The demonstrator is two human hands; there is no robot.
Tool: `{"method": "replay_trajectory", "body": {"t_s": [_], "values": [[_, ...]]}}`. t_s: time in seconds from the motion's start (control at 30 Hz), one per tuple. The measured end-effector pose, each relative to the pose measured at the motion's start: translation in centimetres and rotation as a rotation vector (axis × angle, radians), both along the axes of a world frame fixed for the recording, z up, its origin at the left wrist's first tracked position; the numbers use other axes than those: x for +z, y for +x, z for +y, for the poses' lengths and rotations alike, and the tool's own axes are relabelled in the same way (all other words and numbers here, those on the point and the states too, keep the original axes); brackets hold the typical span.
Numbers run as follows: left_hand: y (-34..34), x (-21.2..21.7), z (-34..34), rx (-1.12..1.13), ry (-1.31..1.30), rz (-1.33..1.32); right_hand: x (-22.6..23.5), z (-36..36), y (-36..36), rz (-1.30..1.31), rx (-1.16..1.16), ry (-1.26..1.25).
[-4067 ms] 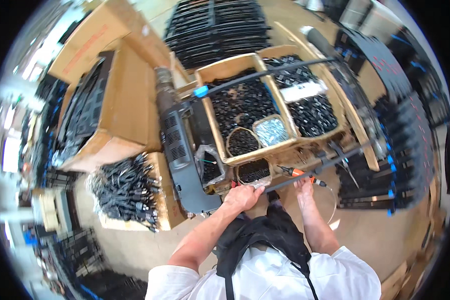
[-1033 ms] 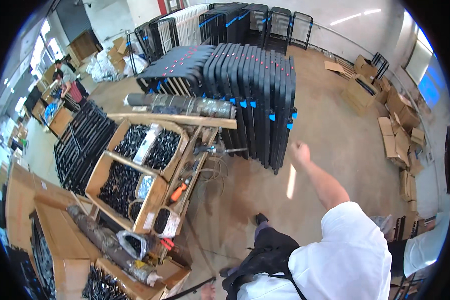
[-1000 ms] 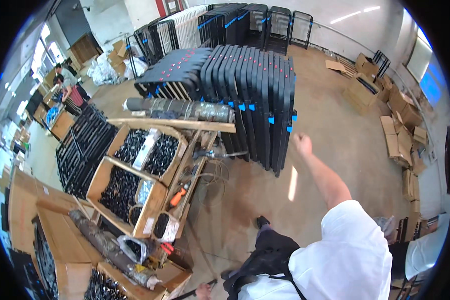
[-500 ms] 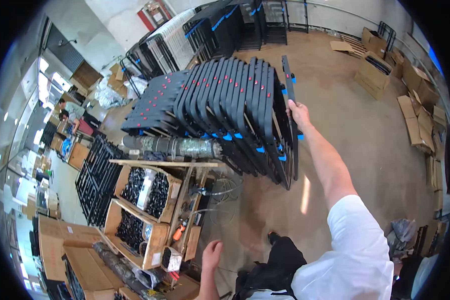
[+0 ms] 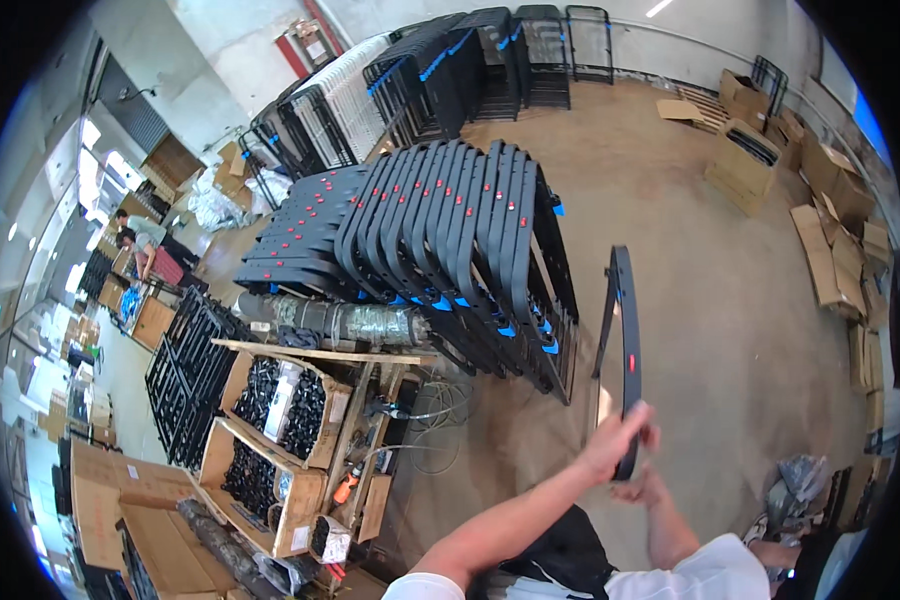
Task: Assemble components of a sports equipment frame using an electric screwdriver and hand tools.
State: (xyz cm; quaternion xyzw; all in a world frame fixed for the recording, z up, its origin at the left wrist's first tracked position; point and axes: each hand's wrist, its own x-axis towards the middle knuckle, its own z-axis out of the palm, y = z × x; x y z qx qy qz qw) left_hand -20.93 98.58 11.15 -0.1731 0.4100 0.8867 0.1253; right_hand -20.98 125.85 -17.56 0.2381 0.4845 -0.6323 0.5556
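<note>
I hold a long, curved black frame piece upright in front of me, apart from the others. My left hand is closed around its lower part. My right hand sits just beneath, at the piece's bottom end, and its grip is partly hidden by the left hand. A tight row of like black frames with red dots and blue tags leans on the floor to the left of the held piece, about an arm's length away.
A wooden workbench with boxes of black parts stands lower left, with a wrapped roll on it. More black racks line the back wall. Cardboard boxes lie at right. Two people work far left.
My right hand reached the end of the row and took one frame. That frame now stands away from the row, near my body, and my left hand has come up onto it.
</note>
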Motion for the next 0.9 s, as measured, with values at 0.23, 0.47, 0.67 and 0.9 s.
{"method": "replay_trajectory", "body": {"t_s": [0.23, 0.47, 0.67, 0.9], "values": [[10.3, 4.0, -0.6, -0.07, -0.201, -0.061, -2.2, -9.8, 4.9, 0.239, -0.296, -0.066], [29.6, 9.7, -18.3, 0.347, -0.494, -0.161, 5.2, -18.1, 5.6, 0.267, -0.475, -0.006], [49.8, 5.4, -25.9, 1.327, -0.62, -0.195, 26.8, -25.2, -1.9, 0.816, -0.443, -0.221], [74.0, -2.3, -31.1, 1.927, -0.727, -0.552, 37.8, -48.4, 3.3, 0.949, 0.01, -0.483]]}}
